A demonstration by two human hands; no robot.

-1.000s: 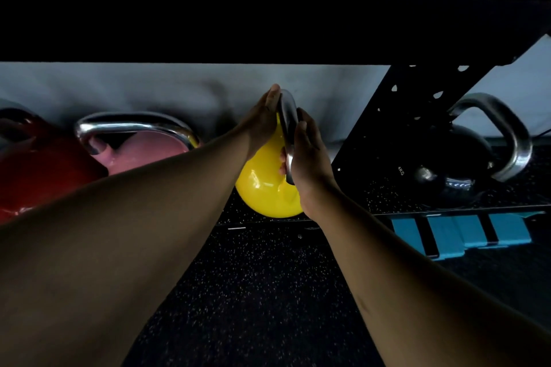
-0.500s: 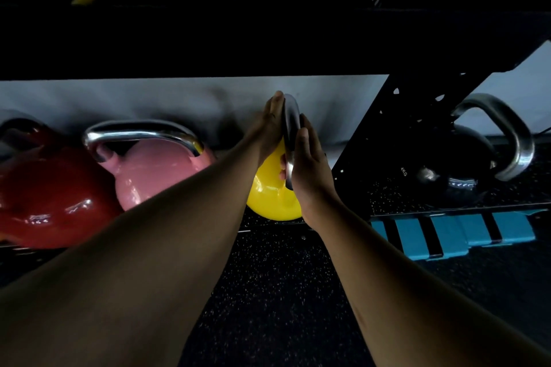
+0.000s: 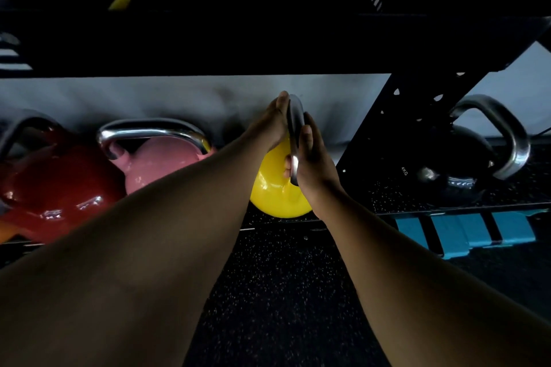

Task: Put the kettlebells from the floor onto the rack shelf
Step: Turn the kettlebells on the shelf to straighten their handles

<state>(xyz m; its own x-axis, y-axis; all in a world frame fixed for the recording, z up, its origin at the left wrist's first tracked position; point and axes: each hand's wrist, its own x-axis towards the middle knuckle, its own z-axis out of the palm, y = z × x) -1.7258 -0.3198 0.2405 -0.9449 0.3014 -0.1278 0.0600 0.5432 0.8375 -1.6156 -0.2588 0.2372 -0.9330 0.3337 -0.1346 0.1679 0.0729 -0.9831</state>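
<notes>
Sitting at the left end of the lower rack shelf [image 3: 328, 222], a red kettlebell [image 3: 56, 188] rests with its steel handle partly cut off by the picture's edge, and just beside it, touching or nearly so, stands a pink kettlebell [image 3: 158, 164] with a broad chrome handle arched over its top. Further along the same shelf, toward its right end and close to the front edge, is the yellow kettlebell [image 3: 275, 194], the one being handled; its rounded bottom looks to be at the shelf's front lip, though whether it bears fully on the shelf cannot be told. Its steel handle [image 3: 295, 125] stands upright and edge-on between two hands. The left hand [image 3: 272, 125] lies flat against the handle's left side with fingers straight and pressed together, pointing up toward the pale wall. The right hand [image 3: 313, 158] is wrapped on the handle's right side, fingers extended along it and the thumb tucked around behind, so both hands clasp the handle. Both bare forearms reach in from the bottom corners. Right of the hands a black perforated rack upright [image 3: 396, 134] slants upward. Beyond it a black kettlebell [image 3: 456, 170] with a chrome handle stands on the speckled floor [image 3: 283, 292], with a blue and black mat [image 3: 465, 232] lying in front of it.
</notes>
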